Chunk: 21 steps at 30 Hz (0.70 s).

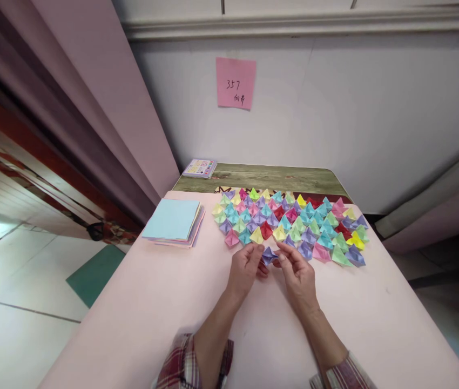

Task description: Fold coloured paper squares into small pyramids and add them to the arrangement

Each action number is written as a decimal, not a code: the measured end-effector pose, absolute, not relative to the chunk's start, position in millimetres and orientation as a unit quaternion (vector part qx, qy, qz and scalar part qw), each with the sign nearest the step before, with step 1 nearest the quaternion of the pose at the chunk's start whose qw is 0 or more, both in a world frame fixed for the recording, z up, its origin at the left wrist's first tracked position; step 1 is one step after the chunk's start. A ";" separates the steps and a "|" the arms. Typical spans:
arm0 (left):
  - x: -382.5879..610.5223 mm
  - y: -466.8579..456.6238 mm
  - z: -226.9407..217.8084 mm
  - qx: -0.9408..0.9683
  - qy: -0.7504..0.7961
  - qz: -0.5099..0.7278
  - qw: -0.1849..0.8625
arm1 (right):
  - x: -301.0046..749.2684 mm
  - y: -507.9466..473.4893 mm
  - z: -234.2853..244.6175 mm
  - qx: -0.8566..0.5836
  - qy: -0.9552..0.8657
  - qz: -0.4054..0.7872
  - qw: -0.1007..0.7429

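Between my hands is a small purple folded paper boat [269, 255], its pointed middle facing up. My left hand [245, 268] pinches its left end with thumb and fingers. At its right end, my right hand [296, 272] grips the paper between thumb and fingertips. Just beyond my hands, many folded paper boats [265, 230] in pink, yellow, green, blue, red and purple stand in close rows. To the left lies a stack of square paper sheets [173, 219], light blue on top.
The pink-covered table [132, 329] meets a strip of green wood-patterned surface [262, 177] at the back. A packet with a printed cover [200, 168] lies there at the left. A pink note with handwriting [235, 84] hangs on the wall. A green sheet [95, 275] is on the floor.
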<state>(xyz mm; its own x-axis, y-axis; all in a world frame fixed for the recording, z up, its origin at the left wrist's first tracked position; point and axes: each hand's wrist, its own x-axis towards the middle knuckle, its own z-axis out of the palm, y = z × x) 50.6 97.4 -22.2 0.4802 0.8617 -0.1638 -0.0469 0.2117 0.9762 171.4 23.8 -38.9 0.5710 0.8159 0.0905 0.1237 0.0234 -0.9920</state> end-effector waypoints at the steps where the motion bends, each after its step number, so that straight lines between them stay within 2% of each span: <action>1: 50.6 97.2 -22.4 0.535 0.384 0.331 0.675 | 171.0 23.7 -38.5 -0.636 -0.365 0.286 0.617; 12: 50.6 99.8 -25.1 0.525 0.360 0.311 0.706 | 174.3 23.3 -39.0 -0.656 -0.356 0.270 0.609; 21: 52.7 99.2 -33.1 0.559 0.419 0.322 0.640 | 171.8 22.4 -46.8 -0.655 -0.422 0.243 0.578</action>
<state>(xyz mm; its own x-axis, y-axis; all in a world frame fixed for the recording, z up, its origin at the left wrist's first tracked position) 52.7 99.2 -33.1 0.4428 0.8791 -0.1764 0.0562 0.1691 0.9840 171.8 22.4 -46.8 0.5262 0.8332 0.1703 0.2716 0.0251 -0.9621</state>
